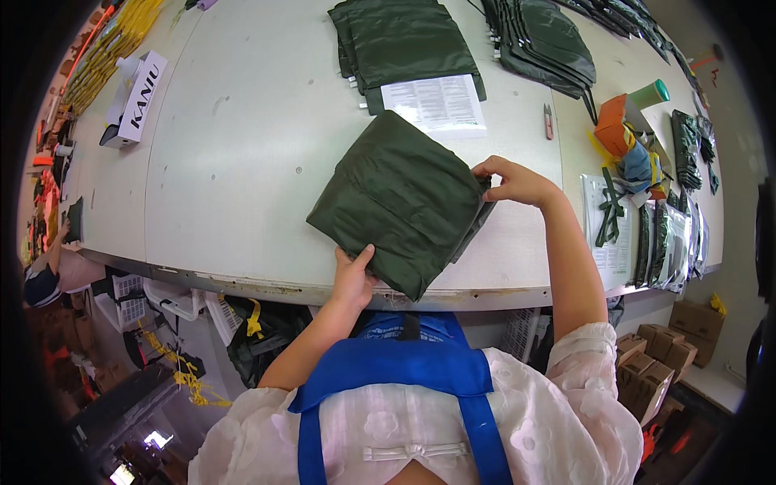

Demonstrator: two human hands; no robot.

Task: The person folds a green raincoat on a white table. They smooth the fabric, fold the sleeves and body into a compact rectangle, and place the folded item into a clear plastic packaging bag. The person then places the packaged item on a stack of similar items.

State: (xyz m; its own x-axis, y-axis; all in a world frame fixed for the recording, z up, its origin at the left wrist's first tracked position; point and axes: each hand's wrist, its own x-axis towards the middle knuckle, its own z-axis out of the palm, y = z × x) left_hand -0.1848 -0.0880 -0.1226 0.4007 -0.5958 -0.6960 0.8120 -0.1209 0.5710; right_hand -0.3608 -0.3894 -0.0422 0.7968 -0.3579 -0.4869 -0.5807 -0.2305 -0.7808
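Note:
A folded dark green fabric piece (400, 202), smooth and slightly creased, is held at an angle over the table's near side. My left hand (353, 277) grips its lower left edge, thumb on top and the other fingers underneath, partly hidden. At the right corner my right hand (513, 182) pinches the layered edge between thumb and fingers. Just beyond the piece, a printed white sheet (440, 105) lies partly on a stack of similar green fabric pieces (408, 40) with small white tags.
Another green stack (546, 44) lies at the far right. Thread snips (548, 121) rest near an orange box (616, 125). Packed clear bags (671, 242) stand along the right side. A white box (137, 97) sits at left. Another person (61, 271) works at the far left.

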